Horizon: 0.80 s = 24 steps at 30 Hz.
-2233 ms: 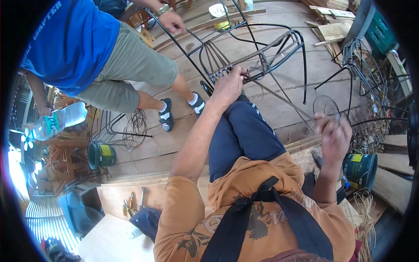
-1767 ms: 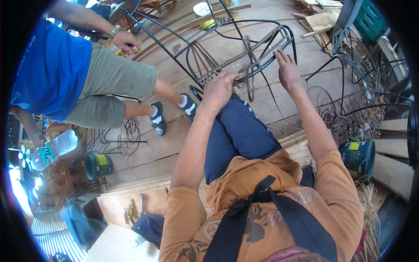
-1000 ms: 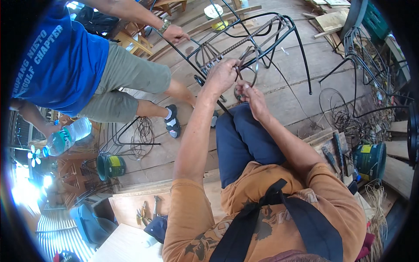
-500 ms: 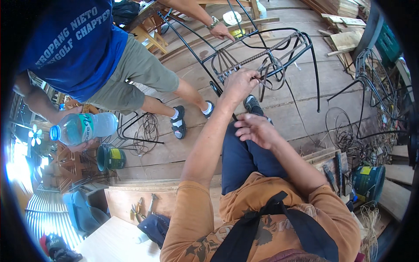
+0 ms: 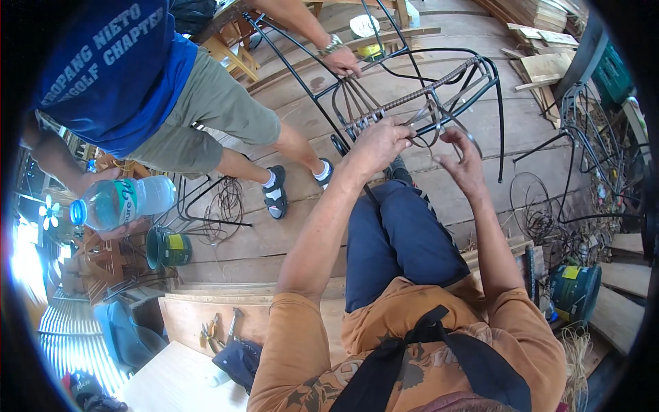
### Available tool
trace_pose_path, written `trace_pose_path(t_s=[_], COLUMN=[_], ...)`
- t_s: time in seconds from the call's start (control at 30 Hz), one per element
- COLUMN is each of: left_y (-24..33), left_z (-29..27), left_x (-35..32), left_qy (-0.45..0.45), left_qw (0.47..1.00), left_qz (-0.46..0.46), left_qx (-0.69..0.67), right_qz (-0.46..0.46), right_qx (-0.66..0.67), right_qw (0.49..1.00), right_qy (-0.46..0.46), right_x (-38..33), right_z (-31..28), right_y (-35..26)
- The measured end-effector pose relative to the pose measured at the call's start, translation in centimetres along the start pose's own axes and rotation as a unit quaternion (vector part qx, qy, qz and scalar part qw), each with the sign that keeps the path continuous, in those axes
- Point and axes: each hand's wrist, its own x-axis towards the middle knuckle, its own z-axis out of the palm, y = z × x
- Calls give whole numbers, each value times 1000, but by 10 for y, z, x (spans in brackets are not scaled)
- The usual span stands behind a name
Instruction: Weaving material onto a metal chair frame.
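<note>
A black metal furniture frame (image 5: 500, 130) stands before me, with brown flat strips wound round its bar (image 5: 419, 94) and strung across it in rows. At the near rail my left hand (image 5: 379, 145) is closed, its fingertips pinching a loose brown strip (image 5: 427, 118). That strip curls in loops beside the rail. My right hand (image 5: 467, 168) is raised next to the loops, thumb and forefinger apart. Whether it touches the strip I cannot tell. Another person's hand (image 5: 341, 62) reaches down to the strung strips at the frame's far left corner.
The other person stands at left, holding a large water bottle (image 5: 123, 200). Dark green buckets (image 5: 169, 247) stand at left and right. Pliers (image 5: 210, 331) and a hammer (image 5: 235, 323) lie on a board by my left. More bent metal frames (image 5: 570, 141) and coiled strips (image 5: 539, 206) are at right.
My right hand has risen from over my lap to the strip's loops. My left hand keeps its hold near the rail. The other person's hand has shifted left along the frame.
</note>
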Motion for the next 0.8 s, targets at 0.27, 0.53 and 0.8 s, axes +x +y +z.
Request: trace_pose_path(t_s=[0.27, 0.53, 0.8], left_y=[5, 2, 9], left_z=[5, 0, 6], left_x=[0, -2, -3], left_qy=[31, 2, 9], left_qw=[999, 1000, 999], left_qz=[-34, -1, -15], left_qx=[16, 6, 52], right_qz=[-165, -127, 222], right_qx=[-130, -96, 413], right_qw=[973, 987, 881], right_qy=[-92, -5, -65], right_x=[5, -2, 27], right_z=[2, 22, 1], right_y=[-30, -15, -25])
